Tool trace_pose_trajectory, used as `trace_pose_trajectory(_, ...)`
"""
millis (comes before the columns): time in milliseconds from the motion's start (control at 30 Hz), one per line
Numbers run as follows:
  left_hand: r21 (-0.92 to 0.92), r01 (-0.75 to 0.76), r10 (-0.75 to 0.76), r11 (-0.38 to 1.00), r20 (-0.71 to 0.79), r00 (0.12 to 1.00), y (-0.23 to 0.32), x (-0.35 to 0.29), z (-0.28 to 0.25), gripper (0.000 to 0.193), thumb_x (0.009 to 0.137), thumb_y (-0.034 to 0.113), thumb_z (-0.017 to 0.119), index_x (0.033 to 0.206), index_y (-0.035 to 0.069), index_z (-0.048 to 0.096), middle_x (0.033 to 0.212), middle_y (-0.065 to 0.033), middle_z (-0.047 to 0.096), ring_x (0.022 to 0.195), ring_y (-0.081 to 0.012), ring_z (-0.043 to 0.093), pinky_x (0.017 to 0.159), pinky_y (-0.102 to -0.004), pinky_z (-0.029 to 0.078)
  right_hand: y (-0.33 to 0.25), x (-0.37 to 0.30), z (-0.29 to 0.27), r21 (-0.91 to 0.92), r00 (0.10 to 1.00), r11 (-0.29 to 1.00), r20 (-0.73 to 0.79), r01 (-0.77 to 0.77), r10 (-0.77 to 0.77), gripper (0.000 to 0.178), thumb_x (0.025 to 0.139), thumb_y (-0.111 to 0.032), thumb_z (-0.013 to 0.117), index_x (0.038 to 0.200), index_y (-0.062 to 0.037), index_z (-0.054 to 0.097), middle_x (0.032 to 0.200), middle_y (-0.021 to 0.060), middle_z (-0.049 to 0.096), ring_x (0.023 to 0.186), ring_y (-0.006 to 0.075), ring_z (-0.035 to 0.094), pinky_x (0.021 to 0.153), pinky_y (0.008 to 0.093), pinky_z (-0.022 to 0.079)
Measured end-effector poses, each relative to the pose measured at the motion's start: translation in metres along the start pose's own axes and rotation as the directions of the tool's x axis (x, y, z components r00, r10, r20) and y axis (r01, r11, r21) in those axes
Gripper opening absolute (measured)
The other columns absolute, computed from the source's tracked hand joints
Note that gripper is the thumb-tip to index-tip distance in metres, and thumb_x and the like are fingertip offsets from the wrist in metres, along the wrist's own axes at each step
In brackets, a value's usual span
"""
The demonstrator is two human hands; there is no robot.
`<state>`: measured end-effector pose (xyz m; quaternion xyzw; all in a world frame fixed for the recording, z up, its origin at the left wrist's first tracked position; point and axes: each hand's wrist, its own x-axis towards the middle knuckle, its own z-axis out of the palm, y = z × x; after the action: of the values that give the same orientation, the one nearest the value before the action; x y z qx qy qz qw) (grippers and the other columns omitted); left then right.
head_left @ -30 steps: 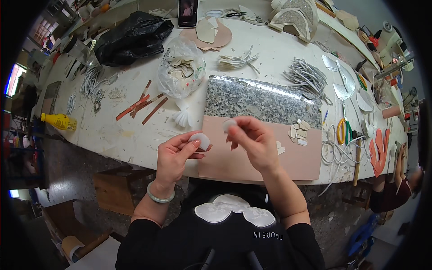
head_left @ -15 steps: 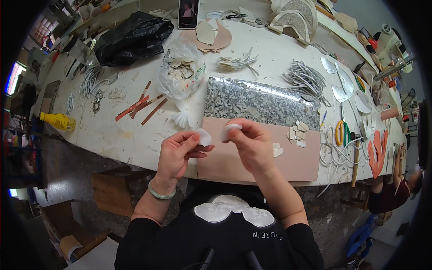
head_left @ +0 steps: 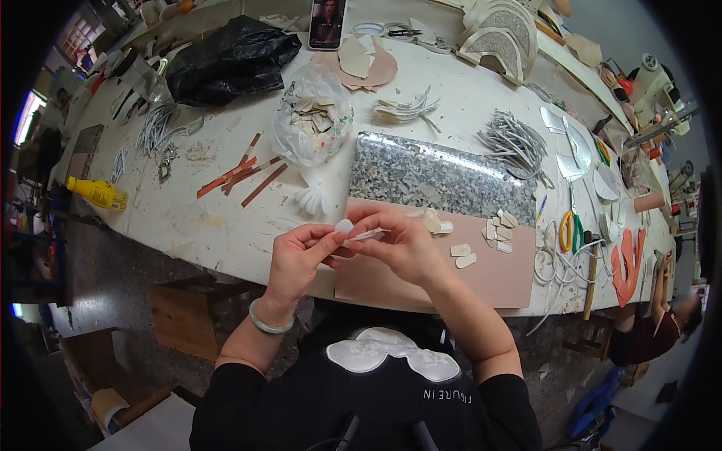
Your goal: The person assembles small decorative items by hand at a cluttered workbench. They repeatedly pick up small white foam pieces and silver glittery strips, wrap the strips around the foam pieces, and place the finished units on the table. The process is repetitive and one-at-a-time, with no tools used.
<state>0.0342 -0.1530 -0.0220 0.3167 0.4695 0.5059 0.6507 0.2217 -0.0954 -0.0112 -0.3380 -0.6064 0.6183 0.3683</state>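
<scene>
White pieces (head_left: pixel 344 225): being held close together between both hands

The table (head_left: pixel 248 233) is carrying the work area. On it the slab (head_left: pixel 436 169) is lying beyond the pink sheet (head_left: pixel 481 289), and the bag (head_left: pixel 301 154) of scraps is sitting to the slab's left. Cream pieces (head_left: pixel 502 223) are resting in a cluster on the sheet, with a few others lying nearer the right hand (head_left: pixel 402 248).

That hand and the left hand (head_left: pixel 295 255) are working at the sheet's left edge. Compared with half a second ago, the gap between them is closing: the fingertips are now meeting or nearly so, and the right piece (head_left: pixel 368 235) is showing mostly edge rather than face. In my judgement, handling is shifting from one piece held apart in each hand to both being worked at one point.

The left fingers are pinching the left piece against the thumb; the right fingers are gripping the right piece likewise. The right piece's long axis is running roughly left to right, rising slightly rightward. The left piece's rounded end is pointing away from the body; the thumb is hiding the remainder, so its long axis cannot be told. Contact between the pieces is remaining unconfirmed.
</scene>
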Motion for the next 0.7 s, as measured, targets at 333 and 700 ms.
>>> trace_pose_trajectory(333, -0.037, -0.005, 0.004, 0.999, -0.007, 1.000, -0.003, -0.002, -0.004, 0.022, 0.092, 0.007, 0.060, 0.111, -0.006, 0.060, 0.098, -0.0172, 0.068, 0.083, -0.0227, 0.070, 0.071, -0.0282, 0.059, -0.013, 0.006, -0.001, -0.292, 0.979, 0.935, 0.060, 0.203, -0.194, 0.012, 0.079, 0.001, 0.070, 0.090, -0.0029, 0.066, 0.094, 0.0070, 0.064, 0.089, 0.0177, 0.064, 0.076, 0.0273, 0.051)
trace_pose_trajectory(700, 0.005, -0.150, 0.149, 0.989, -0.135, 0.980, -0.004, 0.008, -0.005, 0.020, 0.093, 0.012, 0.062, 0.108, -0.001, 0.065, 0.095, -0.0074, 0.067, 0.076, -0.0126, 0.065, 0.058, -0.0213, 0.051, -0.019, 0.006, -0.004, 0.345, 0.986, 0.936, -0.164, 0.066, -0.010, 0.013, 0.084, 0.010, 0.063, 0.092, 0.0001, 0.059, 0.091, 0.0074, 0.062, 0.094, 0.0206, 0.063, 0.086, 0.0330, 0.053)
